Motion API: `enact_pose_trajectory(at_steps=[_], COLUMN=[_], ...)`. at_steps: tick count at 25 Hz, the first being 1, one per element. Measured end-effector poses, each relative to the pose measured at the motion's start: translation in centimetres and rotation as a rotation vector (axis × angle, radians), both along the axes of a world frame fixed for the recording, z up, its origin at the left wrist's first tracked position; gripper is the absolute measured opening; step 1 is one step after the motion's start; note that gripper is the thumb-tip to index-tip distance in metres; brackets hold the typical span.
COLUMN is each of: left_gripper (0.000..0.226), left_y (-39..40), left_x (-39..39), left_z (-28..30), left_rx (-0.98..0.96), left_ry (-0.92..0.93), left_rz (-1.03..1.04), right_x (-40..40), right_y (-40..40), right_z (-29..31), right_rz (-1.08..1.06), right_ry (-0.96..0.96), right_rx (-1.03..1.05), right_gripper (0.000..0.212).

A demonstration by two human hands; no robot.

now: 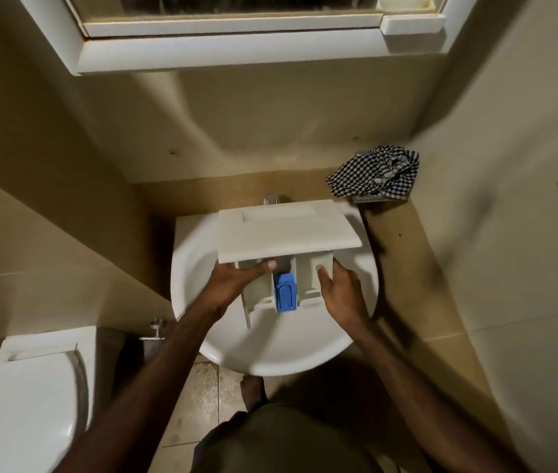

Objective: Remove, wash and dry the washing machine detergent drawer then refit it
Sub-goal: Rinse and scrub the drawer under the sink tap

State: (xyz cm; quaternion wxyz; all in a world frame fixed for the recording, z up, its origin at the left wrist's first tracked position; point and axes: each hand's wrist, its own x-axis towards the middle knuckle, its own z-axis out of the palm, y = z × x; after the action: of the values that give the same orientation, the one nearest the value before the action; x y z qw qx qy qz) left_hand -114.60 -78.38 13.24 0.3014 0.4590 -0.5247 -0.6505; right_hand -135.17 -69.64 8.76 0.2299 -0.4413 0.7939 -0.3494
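The white detergent drawer [287, 230] hangs over the white washbasin [223, 349], its wide front panel turned away from me and its compartments facing me. A blue insert [284, 292] sits in the drawer's middle compartment. My left hand [236, 281] grips the drawer's left side with the thumb laid across the compartment edge. My right hand [340, 288] grips the right side wall, thumb on top. The tap [270, 198] is mostly hidden behind the front panel.
A black-and-white checked cloth [374, 174] lies on a small rack at the basin's back right. A toilet [21, 401] stands at lower left. A mirror cabinet [236, 46] hangs above. The floor tiles [207, 390] under the basin look wet.
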Motion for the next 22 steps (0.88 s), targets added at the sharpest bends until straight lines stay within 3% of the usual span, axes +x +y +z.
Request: enact_pose_trajectory(at_steps=[4, 7, 10, 14, 17, 19, 20, 22], left_gripper=[0.023, 0.006, 0.009, 0.043, 0.034, 0.018, 0.016, 0.02], left_y=[-0.1, -0.9, -0.1, 0.8, -1.8, -2.9, -2.7, -1.6], left_x=[0.6, 1.6, 1.5, 0.2, 0.9, 1.7, 1.8, 1.9], left_z=[2.3, 3.7, 1.2, 1.2, 4.0, 5.1, 5.8, 3.9], left_rx=[-0.088, -0.164, -0.15, -0.078, -0.171, -0.242, -0.243, -0.175], left_ry=[-0.066, -0.023, -0.059, -0.008, -0.025, -0.054, -0.037, -0.023], left_rz=[-0.055, -0.076, -0.041, -0.001, -0.016, -0.057, -0.067, -0.049], right_x=[0.3, 0.4, 1.0, 1.6, 1.1, 0.5, 0.0, 0.4], right_y=[-0.5, -0.5, -0.1, -0.2, -2.4, -3.5, -3.5, -2.3], right_z=[2.0, 3.0, 1.2, -0.1, 3.6, 5.0, 4.5, 3.3], right_rz=[-0.113, -0.024, -0.143, -0.074, -0.132, -0.16, -0.156, -0.112], right_ry=[0.022, 0.065, -0.049, -0.152, -0.049, 0.198, 0.285, 0.06], right_rx=[-0.155, -0.093, -0.13, -0.032, -0.251, -0.373, -0.339, -0.279], right_gripper=[0.023, 0.026, 0.025, 0.025, 0.013, 0.027, 0.032, 0.037])
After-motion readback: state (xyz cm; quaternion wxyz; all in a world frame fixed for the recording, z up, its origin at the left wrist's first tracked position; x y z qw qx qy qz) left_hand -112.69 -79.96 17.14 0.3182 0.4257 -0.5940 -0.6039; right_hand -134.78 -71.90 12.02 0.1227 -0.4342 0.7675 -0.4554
